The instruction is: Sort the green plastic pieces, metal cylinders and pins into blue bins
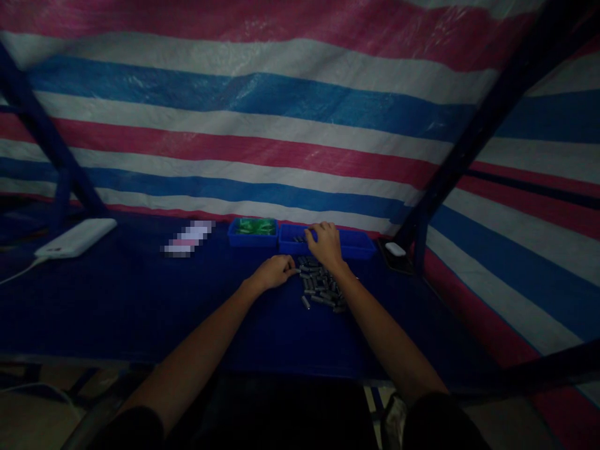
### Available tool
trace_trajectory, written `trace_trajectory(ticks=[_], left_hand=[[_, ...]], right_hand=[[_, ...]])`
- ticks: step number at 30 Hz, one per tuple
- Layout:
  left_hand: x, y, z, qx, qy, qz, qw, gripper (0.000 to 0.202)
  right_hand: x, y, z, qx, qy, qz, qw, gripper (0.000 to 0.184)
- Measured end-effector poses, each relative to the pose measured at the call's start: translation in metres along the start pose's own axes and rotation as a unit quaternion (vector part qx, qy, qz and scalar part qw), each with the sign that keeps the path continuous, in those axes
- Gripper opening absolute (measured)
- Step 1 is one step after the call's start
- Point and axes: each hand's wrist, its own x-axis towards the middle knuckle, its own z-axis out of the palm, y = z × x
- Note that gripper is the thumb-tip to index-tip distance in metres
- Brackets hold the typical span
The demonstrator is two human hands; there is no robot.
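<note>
Many small grey metal cylinders (323, 299) lie in a loose pile on the dark blue table. At the pile's left edge, my left hand (274, 272) has its thumb and fingers pinched together on one small metal cylinder (297, 270). My right hand (325, 244) reaches over a long blue tray (359, 245), its fingers curled downward. Whatever those fingertips hold is too small and dark to make out. A few dark cylinders (298, 239) lie in the tray's left part, just left of the right hand.
A smaller blue tray (253, 241) with green and clear pieces adjoins the long one. Further left are a blurred-out item (190, 239) and a white power bank (79, 237) with a cable. A white earphone case (395, 249) sits at right, by the blue frame post (420, 247). Striped sheeting (262, 150) hangs behind.
</note>
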Motion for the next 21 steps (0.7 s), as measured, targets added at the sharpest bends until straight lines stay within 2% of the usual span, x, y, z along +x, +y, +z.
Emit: trace_trajectory(ticks=[2,5,9,16,19,21], left_hand=[[0.001,0.0,0.001,-0.007,0.01,0.005,1.0,0.014],[0.001,0.0,0.0,-0.039,0.028,0.017,0.999,0.019],[0.002,0.0,-0.006,-0.09,0.04,0.017,0.995,0.027],[0.002,0.004,-0.008,-0.119,0.024,0.013,0.993,0.036],[0.0,0.005,-0.006,-0.094,0.024,0.007,0.995,0.038],[-0.002,0.006,-0.004,-0.044,0.021,0.013,0.999,0.03]], right_hand=[[-0.02,-0.003,-0.011,0.034,-0.015,-0.031,0.999,0.024],[-0.045,-0.01,-0.022,0.086,-0.087,-0.088,0.989,0.021],[-0.056,-0.018,-0.022,0.122,-0.142,-0.128,0.974,0.025],[-0.053,-0.014,-0.017,0.129,-0.12,-0.121,0.977,0.01],[-0.054,-0.01,-0.018,0.112,-0.097,-0.111,0.983,0.008],[-0.051,-0.007,-0.017,0.097,-0.08,-0.096,0.987,0.012]])
